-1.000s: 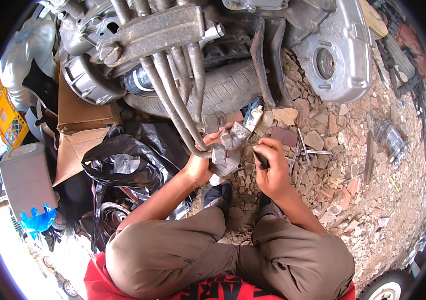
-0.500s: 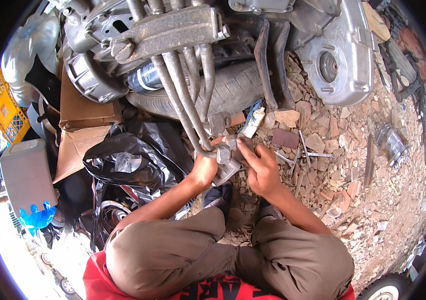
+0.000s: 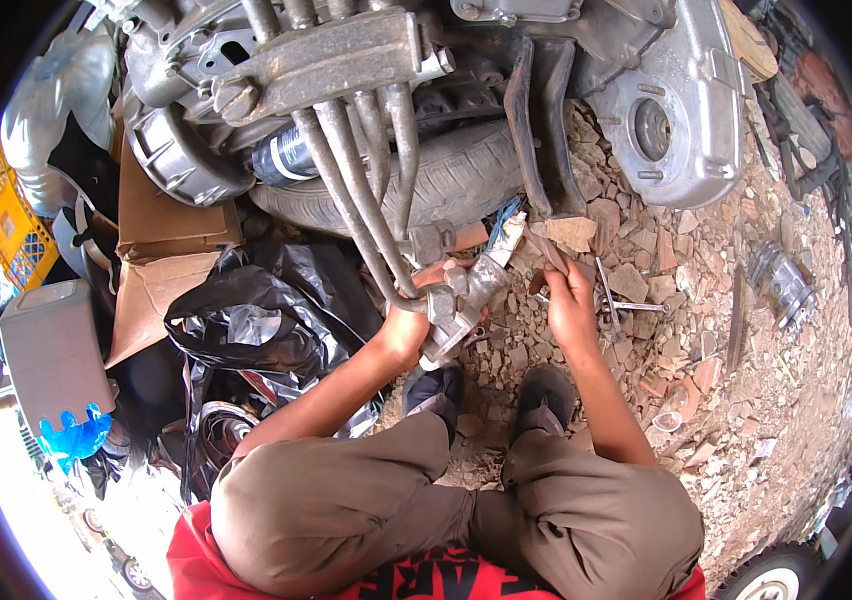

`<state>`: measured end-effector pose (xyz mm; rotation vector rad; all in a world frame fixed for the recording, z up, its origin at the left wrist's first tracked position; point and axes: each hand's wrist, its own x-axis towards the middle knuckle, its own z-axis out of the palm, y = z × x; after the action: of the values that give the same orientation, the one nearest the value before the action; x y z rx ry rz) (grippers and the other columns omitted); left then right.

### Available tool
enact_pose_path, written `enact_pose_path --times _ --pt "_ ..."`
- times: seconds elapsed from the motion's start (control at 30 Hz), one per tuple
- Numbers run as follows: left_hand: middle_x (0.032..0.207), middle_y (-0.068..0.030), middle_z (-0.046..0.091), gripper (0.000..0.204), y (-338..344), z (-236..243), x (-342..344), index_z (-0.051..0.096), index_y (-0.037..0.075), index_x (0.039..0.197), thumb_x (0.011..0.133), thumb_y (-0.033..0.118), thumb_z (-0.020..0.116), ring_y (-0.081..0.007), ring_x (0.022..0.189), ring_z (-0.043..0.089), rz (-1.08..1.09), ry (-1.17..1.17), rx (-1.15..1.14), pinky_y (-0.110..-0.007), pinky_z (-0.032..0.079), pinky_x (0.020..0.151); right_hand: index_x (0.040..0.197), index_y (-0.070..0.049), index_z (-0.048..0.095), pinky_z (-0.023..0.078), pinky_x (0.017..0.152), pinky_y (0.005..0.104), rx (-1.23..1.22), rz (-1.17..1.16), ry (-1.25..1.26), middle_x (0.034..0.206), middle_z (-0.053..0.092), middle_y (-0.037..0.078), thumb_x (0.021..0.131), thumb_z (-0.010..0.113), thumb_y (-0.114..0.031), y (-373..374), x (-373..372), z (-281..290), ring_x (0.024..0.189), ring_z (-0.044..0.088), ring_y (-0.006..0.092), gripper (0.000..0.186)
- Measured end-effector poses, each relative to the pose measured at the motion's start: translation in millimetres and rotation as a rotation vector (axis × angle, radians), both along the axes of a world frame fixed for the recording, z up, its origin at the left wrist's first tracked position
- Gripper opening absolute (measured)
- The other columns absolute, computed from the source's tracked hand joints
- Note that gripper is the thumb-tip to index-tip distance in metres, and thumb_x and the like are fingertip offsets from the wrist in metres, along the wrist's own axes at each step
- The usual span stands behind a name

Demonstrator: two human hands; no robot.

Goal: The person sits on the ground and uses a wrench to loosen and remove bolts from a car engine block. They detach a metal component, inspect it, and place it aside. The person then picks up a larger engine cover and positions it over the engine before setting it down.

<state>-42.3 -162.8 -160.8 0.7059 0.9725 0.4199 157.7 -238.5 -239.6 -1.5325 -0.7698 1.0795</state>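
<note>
A grey metal pipe assembly (image 3: 351, 195), with several bent tubes running from a thick cross block, reaches down toward me. My left hand (image 3: 406, 330) is closed around its lower end, beneath a metal fitting (image 3: 458, 300) where the tubes finish; some fingers are hidden behind it. To the right, my right hand (image 3: 571, 300) pinches a flat reddish-brown sheet (image 3: 544, 250), which looks like sandpaper, just above the rubble. Beside that hand lie metal wrenches (image 3: 636, 306) on the ground. A white and blue tube (image 3: 504, 240) rests between the fitting and the sheet.
A tyre (image 3: 456, 180) lies behind the pipes, with a large metal casing (image 3: 681, 110) at the far right. On the left are a black plastic bag (image 3: 266, 300), a cardboard box (image 3: 171, 225) and a grey container (image 3: 56, 345). Broken stones (image 3: 696, 340) cover the ground.
My right hand has left the metal fitting, moved right and picked the reddish-brown sheet off the ground. The fitting has turned and shifted slightly in my left hand.
</note>
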Motion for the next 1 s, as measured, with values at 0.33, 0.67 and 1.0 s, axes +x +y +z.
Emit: enact_pose_path --times 0.33,0.67,1.0 --pt "0.091 -0.0163 0.067 0.057 0.3 -4.5 -1.8 0.054 0.002 0.123 0.101 0.051 0.037 -0.0235 0.077 0.068 -0.073 -0.115 -0.073 -0.035 0.056 0.064 0.126 0.007 0.056 0.043 0.095 0.0293 0.298 -0.073 -0.139 0.112 0.064 0.01 0.101 0.048 -0.011 -10.1 -12.7 30.6 0.106 0.058 0.016 0.031" --pt "0.101 -0.0137 0.068 0.059 5.0 -9.5 -8.8 0.056 0.004 0.123 0.1 0.055 0.038 -0.0215 0.086 0.068 -0.032 -0.04 -0.089 -0.035 0.057 0.072 0.134 0.007 0.049 0.047 0.096 0.0374 0.518 -0.039 -0.256 0.124 0.064 0.02 0.095 0.05 0.0 -19.5 -34.4 66.9 0.114 0.063 0.027 0.039" --pt "0.111 -0.0074 0.063 0.059 0.3 -17.0 -7.3 0.059 0.004 0.12 0.1 0.056 0.04 -0.0157 0.099 0.061 0.063 0.088 -0.013 -0.034 0.05 0.089 0.145 0.006 0.034 0.011 0.119 0.0548 0.568 0.498 -0.709 0.149 0.041 0.018 0.097 0.038 -0.056 -25.2 -50.3 50.8 0.143 0.033 0.0309 0.078"
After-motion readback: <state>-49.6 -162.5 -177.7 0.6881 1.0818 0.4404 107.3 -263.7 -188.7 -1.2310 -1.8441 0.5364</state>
